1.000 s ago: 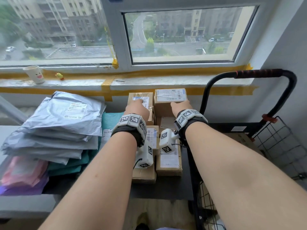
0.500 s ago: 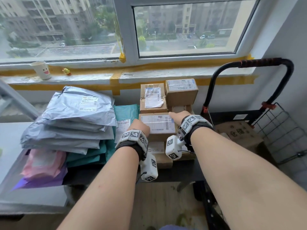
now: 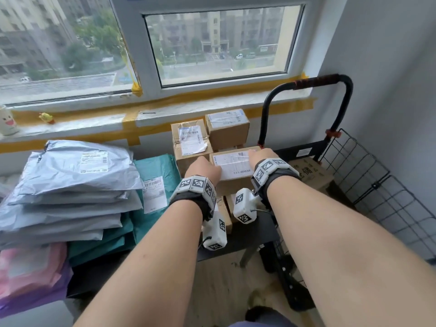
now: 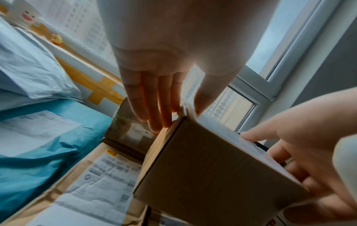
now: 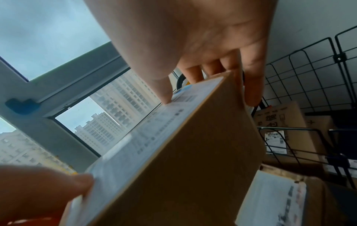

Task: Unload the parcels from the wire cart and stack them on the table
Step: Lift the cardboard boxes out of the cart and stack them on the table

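Observation:
I hold a brown cardboard box (image 3: 232, 165) with a white label between both hands, just above the stack of boxes on the dark table (image 3: 247, 234). My left hand (image 3: 203, 169) grips its left end, thumb on top and fingers down the side (image 4: 154, 107). My right hand (image 3: 262, 155) grips the right end, thumb on the label (image 5: 164, 94). The box (image 4: 212, 168) sits tilted over a flat labelled parcel (image 4: 108, 172). The black wire cart (image 3: 377, 185) stands to the right with a printed carton (image 3: 311, 172) in it.
Two more boxes (image 3: 191, 140) (image 3: 227, 128) stand at the back against the wall under the window. Grey mailer bags (image 3: 70, 180) are piled on the left over teal bags (image 3: 155, 175) and pink ones. The cart handle (image 3: 339, 79) rises beside the boxes. A cup (image 3: 7, 121) sits on the sill.
My hands came back from the two rear boxes to the nearer labelled box and took hold of its ends. It now sits higher and further right, tilted.

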{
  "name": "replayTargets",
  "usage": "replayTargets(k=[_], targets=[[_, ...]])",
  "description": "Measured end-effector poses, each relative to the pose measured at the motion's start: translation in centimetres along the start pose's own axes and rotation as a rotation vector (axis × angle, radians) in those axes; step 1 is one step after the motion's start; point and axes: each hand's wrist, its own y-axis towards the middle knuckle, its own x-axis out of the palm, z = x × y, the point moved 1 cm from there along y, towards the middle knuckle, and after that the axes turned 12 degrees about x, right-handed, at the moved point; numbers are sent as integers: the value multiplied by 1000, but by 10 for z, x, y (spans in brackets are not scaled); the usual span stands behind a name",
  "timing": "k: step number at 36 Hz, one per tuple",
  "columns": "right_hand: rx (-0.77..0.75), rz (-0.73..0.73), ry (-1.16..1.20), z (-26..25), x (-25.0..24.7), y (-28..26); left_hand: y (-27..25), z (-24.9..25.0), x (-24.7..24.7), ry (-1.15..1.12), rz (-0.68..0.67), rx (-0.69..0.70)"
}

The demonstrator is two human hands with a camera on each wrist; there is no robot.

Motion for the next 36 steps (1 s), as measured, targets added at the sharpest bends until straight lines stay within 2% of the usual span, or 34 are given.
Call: replayTargets(k=[3, 7, 14, 19, 26, 36], targets=[[20, 101, 104, -3, -8, 17, 11, 15, 9, -2, 13, 44], [-25, 184, 113, -10, -22, 36, 31, 31, 18, 38, 35, 90], [-75, 66, 164, -39, -20, 75, 70, 43, 21, 316, 169, 110], [-156, -16, 80, -58, -11, 90, 92, 40, 18, 469, 158, 80], [-197, -40, -35, -70, 8, 100, 101, 29, 23, 396, 119, -54], [-180, -31, -39, -71, 10, 100, 103, 28, 21, 327, 83, -77]])
